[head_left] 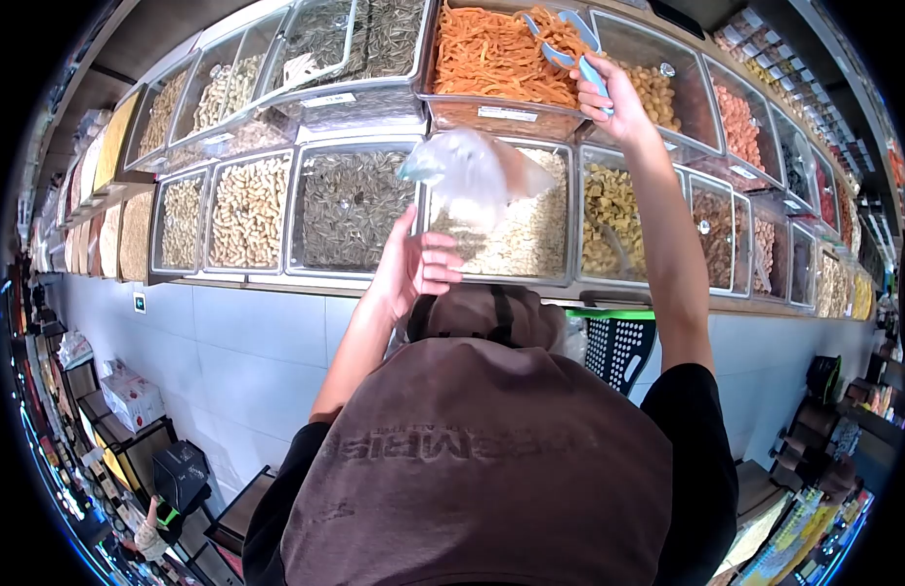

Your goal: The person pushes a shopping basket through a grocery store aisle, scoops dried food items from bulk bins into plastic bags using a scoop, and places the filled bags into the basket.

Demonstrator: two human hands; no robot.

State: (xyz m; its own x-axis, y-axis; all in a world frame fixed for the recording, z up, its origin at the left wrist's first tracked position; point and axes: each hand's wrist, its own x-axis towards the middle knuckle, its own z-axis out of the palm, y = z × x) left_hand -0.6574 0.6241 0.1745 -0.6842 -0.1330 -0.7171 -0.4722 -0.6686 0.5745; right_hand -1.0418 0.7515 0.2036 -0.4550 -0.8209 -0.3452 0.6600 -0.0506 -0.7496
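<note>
My right hand (616,102) is closed around the handle of a light blue scoop (599,70). The scoop's bowl is heaped with orange strips (560,35) and sits over the right side of a clear bin of the same orange strips (496,57). My left hand (421,262) is open, fingers spread, in front of the lower bins. Just beyond it a clear plastic bag (462,174), blurred, appears above a bin of pale seeds (501,239). I see a gap between the bag and my fingers, and cannot tell what the bag rests on.
Lidded bins of dark sunflower seeds (353,205), peanuts (247,220) and yellowish pieces (613,210) flank the bag. The upper row stands behind. A dark basket with a green rim (618,352) is close to my body, over the tiled floor (247,361).
</note>
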